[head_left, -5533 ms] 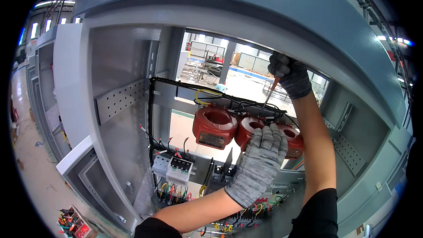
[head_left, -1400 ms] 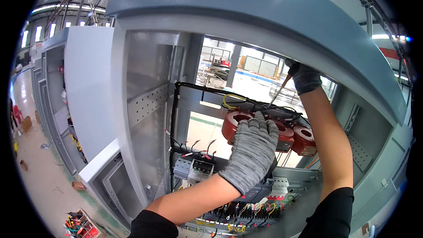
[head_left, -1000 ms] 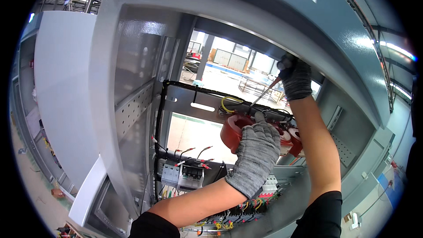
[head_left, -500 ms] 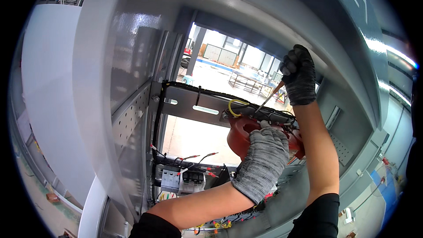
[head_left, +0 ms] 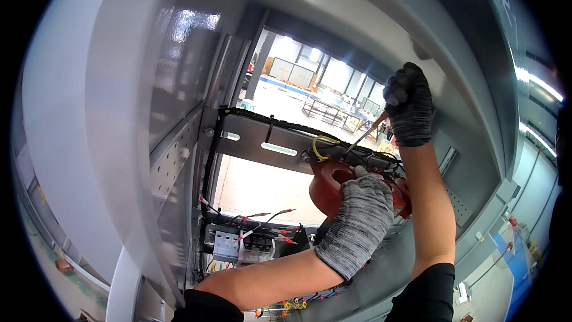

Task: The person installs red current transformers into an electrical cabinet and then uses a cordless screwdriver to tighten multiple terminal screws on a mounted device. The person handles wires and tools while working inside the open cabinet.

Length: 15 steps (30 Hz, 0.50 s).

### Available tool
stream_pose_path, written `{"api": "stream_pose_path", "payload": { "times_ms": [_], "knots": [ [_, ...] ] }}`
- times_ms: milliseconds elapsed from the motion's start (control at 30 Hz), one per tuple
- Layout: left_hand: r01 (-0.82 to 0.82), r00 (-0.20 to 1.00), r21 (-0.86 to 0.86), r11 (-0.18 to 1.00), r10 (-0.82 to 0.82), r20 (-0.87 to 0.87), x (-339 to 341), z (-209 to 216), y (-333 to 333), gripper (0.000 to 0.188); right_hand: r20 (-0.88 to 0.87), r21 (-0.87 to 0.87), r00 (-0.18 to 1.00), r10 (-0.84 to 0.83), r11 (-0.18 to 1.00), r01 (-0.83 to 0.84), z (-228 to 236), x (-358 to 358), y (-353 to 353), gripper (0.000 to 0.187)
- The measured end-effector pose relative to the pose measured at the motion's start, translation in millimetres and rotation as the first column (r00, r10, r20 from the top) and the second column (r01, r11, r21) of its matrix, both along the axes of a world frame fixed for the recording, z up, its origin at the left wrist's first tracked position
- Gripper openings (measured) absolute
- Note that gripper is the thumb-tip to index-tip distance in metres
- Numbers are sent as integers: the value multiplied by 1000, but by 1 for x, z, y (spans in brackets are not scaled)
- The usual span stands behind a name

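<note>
My right hand (head_left: 409, 104), in a dark glove, is closed round the handle of a screwdriver (head_left: 364, 133). The slim shaft slants down to the left, and its tip reaches the top edge of a dark red, ring-shaped current transformer (head_left: 325, 188). My left hand (head_left: 363, 209), in a grey knitted glove, grips the transformer from the front, its fingers bent near the upper edge. Exactly what the fingertips press on is hidden. Behind them, a yellow wire loop (head_left: 320, 148) and black wires run along a slotted metal crossbar (head_left: 253, 137).
Grey cabinet walls (head_left: 179, 71) surround both arms. A perforated rail (head_left: 174, 155) lies on the left. Below the crossbar, loose black wires with red ends (head_left: 257, 214) stick up by grey terminal devices (head_left: 226, 245). Beyond the opening stand workshop tables (head_left: 330, 113).
The view has shifted slightly. Both hands keep their places at the transformer, and the screwdriver tip stays at its top edge.
</note>
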<state>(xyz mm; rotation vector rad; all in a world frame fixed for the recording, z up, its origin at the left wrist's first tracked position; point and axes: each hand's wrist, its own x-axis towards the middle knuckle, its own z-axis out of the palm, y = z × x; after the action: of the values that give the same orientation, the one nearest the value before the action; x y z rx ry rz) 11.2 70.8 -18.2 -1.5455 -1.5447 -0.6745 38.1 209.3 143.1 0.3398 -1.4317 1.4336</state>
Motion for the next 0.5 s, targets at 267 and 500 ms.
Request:
{"api": "stream_pose_path", "payload": {
  "times_ms": [267,500],
  "knots": [
    [-53,998,34,998,54,-27,1,-3,4,35,69,9,998,11,1000,-11,6,0,5,15],
    [-17,1000,29,999,17,-15,1,0,2,34,397,87,868,298,930,-358,22,-15,17,16]
  ]
}}
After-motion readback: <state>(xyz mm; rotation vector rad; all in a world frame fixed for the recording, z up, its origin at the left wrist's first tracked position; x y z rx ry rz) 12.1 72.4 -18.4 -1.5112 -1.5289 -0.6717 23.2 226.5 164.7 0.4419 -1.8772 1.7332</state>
